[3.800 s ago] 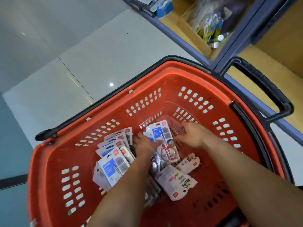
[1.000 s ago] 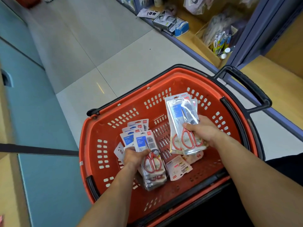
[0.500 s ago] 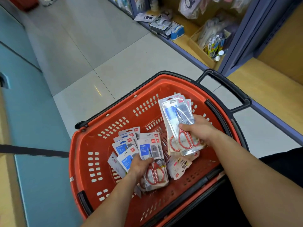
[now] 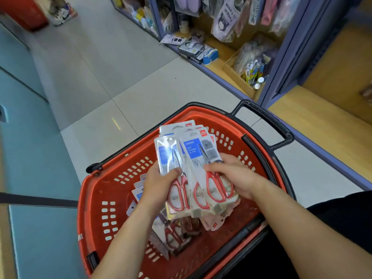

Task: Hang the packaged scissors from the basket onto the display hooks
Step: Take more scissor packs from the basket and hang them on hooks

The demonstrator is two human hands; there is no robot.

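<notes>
Both hands pinch fanned scissors packs (image 4: 193, 158) above the basket (image 4: 96, 198): left hand (image 4: 159, 184), right hand (image 4: 237, 178). More packs lie below. Slick blisters could slide out; no hooks in view.

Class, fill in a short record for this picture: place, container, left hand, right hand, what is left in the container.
place: shop aisle beside a shelf
container: red basket, black handle
left hand: grips a stack of scissor packs
right hand: grips a second stack, overlapping the first
left in basket: loose scissor packs
</notes>
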